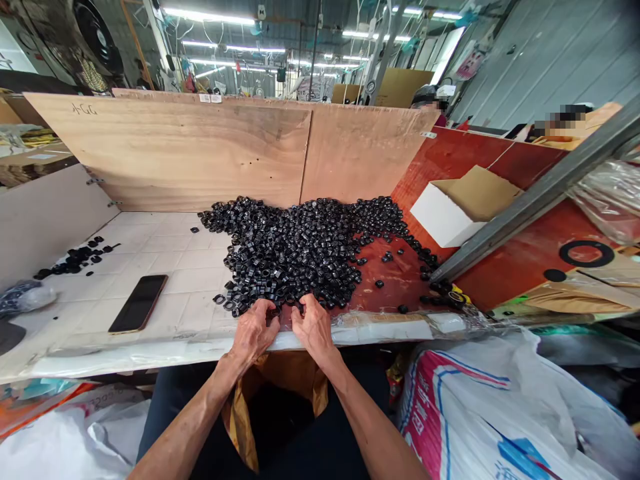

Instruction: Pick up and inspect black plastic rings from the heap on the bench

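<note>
A large heap of small black ring-shaped plastic parts [295,247] lies against the back board. At the heap's near edge, my left hand [255,331] has its fingers curled over a black ring [273,311], thumb facing the right hand. Close beside it, my right hand [313,325] is bent in a pinch, with a small black part [301,308] at its fingertips. Both wrists cross the table's front edge. The fingertips are partly hidden among the parts. Below the hands, an open yellow-brown bag [240,427] sits between the legs, its inside dark.
On the white tabletop [195,267] lies a phone [139,303], left of the heap. A smaller group of black pieces [75,260] is farther left. An open white carton [443,213] leans behind a metal post [530,183]. Printed white sacks [480,400] crowd the lower right.
</note>
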A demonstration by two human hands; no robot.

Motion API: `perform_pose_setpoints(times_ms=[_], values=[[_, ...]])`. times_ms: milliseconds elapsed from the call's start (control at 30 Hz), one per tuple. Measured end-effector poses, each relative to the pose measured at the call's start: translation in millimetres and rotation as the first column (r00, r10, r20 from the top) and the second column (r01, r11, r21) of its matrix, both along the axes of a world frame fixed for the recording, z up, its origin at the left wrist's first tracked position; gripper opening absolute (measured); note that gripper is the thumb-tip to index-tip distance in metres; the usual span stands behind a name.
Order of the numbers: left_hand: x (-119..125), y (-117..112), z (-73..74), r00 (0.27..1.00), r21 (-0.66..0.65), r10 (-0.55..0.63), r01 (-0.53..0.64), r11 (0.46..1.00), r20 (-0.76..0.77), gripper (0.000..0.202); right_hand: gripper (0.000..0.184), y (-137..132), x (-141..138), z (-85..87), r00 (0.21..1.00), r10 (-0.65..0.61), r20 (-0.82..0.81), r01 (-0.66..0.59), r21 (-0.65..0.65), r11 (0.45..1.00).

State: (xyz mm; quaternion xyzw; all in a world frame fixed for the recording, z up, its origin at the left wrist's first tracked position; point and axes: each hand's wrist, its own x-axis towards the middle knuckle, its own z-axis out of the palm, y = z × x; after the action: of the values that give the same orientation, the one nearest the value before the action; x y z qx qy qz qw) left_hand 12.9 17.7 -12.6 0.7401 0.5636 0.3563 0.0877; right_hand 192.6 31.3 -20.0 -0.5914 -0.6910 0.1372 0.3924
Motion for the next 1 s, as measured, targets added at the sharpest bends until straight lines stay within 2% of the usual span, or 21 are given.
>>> perform_pose_setpoints(times_ms=[67, 133, 233, 367, 467, 567, 633, 767, 900, 1000], values=[[1, 0, 1.4, 0.997, -0.04, -0.026, 0.029, 0.999, 0.069, 0.018, 0.014, -2, 6, 1.8, 0.973, 0.145, -0.178, -0.141, 0.036, 0.989], [2, -1, 3.7, 0.993, -0.066, -0.062, 0.069, 0.995, 0.105, 0.018, 0.019, -5, 11, 5.6, 0.906, 0.301, -0.297, -0.297, 0.059, 0.953], [4, -4, 8.0, 0.982, -0.098, -0.121, 0.136, 0.986, 0.147, 0.021, 0.023, -9, 14, 11.6, 0.836, 0.437, -0.333, -0.434, 0.086, 0.897], [4, -9, 12.4, 0.946, -0.158, -0.153, 0.204, 0.966, 0.286, 0.022, 0.015, -10, 12, 15.1, 0.85, 0.415, -0.325, -0.416, 0.07, 0.907], [2, -10, 13.7, 0.894, -0.217, -0.163, 0.273, 0.937, 0.418, 0.02, 0.008, -10, 12, 15.9, 0.859, 0.394, -0.326, -0.397, 0.061, 0.916], [0, -9, 15.1, 0.826, -0.242, -0.181, 0.354, 0.903, 0.533, 0.019, 0.017, -10, 14, 16.9, 0.828, 0.417, -0.375, -0.432, 0.047, 0.901], [-1, -8, 16.6, 0.809, -0.232, -0.196, 0.376, 0.897, 0.554, 0.019, 0.022, -10, 16, 17.9, 0.809, 0.431, -0.4, -0.454, 0.04, 0.89], [-1, -7, 19.2, 0.843, -0.205, -0.226, 0.362, 0.909, 0.487, 0.017, 0.017, -10, 19, 20.0, 0.797, 0.448, -0.406, -0.48, 0.026, 0.877], [1, -9, 17.6, 0.841, -0.252, -0.176, 0.343, 0.905, 0.511, 0.015, 0.009, -9, 20, 19.0, 0.806, 0.423, -0.413, -0.464, 0.003, 0.886], [2, -9, 15.6, 0.809, -0.258, -0.138, 0.336, 0.906, 0.571, 0.015, 0.013, -7, 20, 16.2, 0.817, 0.378, -0.436, -0.432, -0.027, 0.902]])
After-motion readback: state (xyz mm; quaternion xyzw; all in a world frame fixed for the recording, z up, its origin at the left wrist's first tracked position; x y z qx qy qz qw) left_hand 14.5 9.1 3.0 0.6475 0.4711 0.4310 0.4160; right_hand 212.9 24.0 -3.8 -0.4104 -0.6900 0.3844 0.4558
